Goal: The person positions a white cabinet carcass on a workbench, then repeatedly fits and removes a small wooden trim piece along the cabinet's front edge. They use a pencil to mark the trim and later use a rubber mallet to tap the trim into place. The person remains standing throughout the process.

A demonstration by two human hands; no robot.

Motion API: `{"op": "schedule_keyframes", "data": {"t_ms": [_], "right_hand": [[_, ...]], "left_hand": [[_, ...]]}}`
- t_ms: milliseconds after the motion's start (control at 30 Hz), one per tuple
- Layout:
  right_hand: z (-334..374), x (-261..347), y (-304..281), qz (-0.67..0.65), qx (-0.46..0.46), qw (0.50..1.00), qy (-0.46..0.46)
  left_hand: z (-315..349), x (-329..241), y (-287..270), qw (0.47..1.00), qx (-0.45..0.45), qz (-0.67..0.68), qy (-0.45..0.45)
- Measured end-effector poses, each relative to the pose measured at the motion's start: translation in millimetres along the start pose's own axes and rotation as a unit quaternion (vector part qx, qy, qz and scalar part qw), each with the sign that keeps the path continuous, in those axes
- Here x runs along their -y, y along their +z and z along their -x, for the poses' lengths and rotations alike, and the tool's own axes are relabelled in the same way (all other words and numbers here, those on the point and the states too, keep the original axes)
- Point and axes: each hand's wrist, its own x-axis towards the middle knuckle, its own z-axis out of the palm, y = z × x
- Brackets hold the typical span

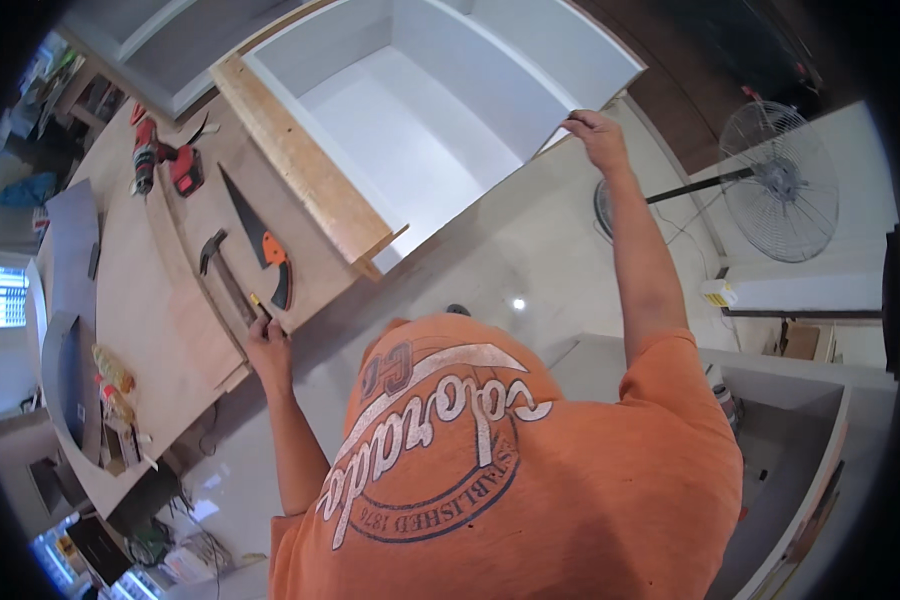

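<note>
My right hand [598, 140] is closed on the near corner edge of a cabinet [430, 110], with grey-white inner panels, on the workbench. My left hand [268, 345] is closed at the bench's front edge, pinching a slim pencil-like stick [257, 301] with a yellow end. Right beside those fingers lies the lower end of a hammer's [228, 275] handle. A handsaw [262, 240] with an orange and black grip rests just beyond, between the hammer and the cabinet's raw wooden edge [305, 160].
On the wooden workbench [160, 370] lie a red cordless drill [148, 155], a curved grey panel [65, 370] and a plastic bottle [115, 385]. A standing fan [778, 180] is at the right. Behind my right side stands another grey cabinet box [780, 400].
</note>
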Motion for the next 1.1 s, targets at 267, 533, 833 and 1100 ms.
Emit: {"op": "schedule_keyframes", "data": {"t_ms": [267,533,833,1100], "right_hand": [[11.4,3.8,16.5,0.028,-0.062,0.997,0.040],[27.7,8.0,51.8,0.031,-0.191,0.979,0.061],[24.0,-27.3,45.2,0.102,-0.154,0.983,-0.026],[35.0,-1.9,58.8,0.076,-0.215,0.973,-0.039]], "left_hand": [[-4.9,-10.4,1.4,0.993,-0.005,-0.107,0.038],[-34.3,1.7,-0.1,0.973,-0.051,-0.223,0.038],[-52.9,-7.2,8.4,0.966,-0.031,-0.256,0.020],[-50.9,-3.5,10.6,0.950,-0.020,-0.302,0.077]]}}
